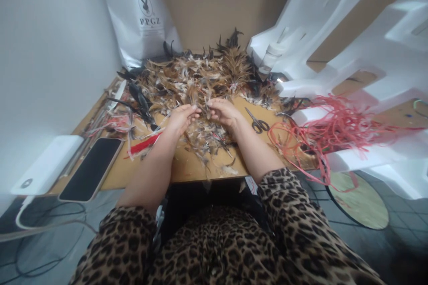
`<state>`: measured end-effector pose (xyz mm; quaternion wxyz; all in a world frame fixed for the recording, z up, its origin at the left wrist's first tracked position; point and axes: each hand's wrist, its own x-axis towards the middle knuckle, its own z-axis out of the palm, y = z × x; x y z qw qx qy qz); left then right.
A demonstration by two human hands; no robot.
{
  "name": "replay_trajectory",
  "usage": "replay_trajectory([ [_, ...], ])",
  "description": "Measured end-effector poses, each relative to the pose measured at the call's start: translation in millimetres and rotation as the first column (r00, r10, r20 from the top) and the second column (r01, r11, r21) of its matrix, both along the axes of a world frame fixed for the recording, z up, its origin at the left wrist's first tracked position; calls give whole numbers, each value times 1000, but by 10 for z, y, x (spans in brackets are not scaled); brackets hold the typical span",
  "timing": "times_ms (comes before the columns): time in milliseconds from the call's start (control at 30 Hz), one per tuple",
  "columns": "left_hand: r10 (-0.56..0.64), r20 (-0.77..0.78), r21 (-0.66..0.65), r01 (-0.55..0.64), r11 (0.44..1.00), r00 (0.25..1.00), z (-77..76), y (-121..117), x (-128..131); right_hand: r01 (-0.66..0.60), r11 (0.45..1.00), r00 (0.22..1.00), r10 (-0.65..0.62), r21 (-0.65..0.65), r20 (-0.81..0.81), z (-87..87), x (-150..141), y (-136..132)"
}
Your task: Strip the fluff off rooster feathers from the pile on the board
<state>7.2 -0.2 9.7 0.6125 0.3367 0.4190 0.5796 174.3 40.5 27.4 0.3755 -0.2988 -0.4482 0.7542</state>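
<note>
My left hand [183, 118] and my right hand [222, 111] are close together over the middle of the table. Both have their fingers pinched. A brown feather [206, 109] stands between the fingertips of my right hand. My left fingertips press together near a small feather tuft, partly lost among the feathers behind. Beyond the hands lies a large heap of brown, white and black feathers [187, 73]. Loose feather scraps [207, 140] are scattered on the table [160, 173] below them. To the right of my right hand rests a pair of scissors [258, 122].
A phone [92, 169] and a white power bank [50, 162] with a cable lie on the left. Red ribbon strips [143, 143] are near my left forearm. Tangled pink string [341, 124] spreads over white foam at right. A bottle [271, 55] stands behind.
</note>
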Motion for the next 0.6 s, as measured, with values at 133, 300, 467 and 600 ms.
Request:
replay_trajectory([
  [133, 8, -11, 84, -7, 996, 1000, 8, 1, -26, -125, 992, 991, 124, -26, -44, -87, 3, -11],
  [300, -45, -70, 91, 51, 995, 997, 63, -44, -19, -228, 972, 973, 225, -58, -48, -148, 52, -19],
  [467, -107, -126, 63, 115, 991, 986, 109, -82, 0, -218, 974, 974, 220, -56, 48, -108, 98, -48],
  [600, -200, -118, 62, 208, 976, 973, 135, -118, -46, -74, 996, 997, 75, -44, 33, -56, 181, -16],
])
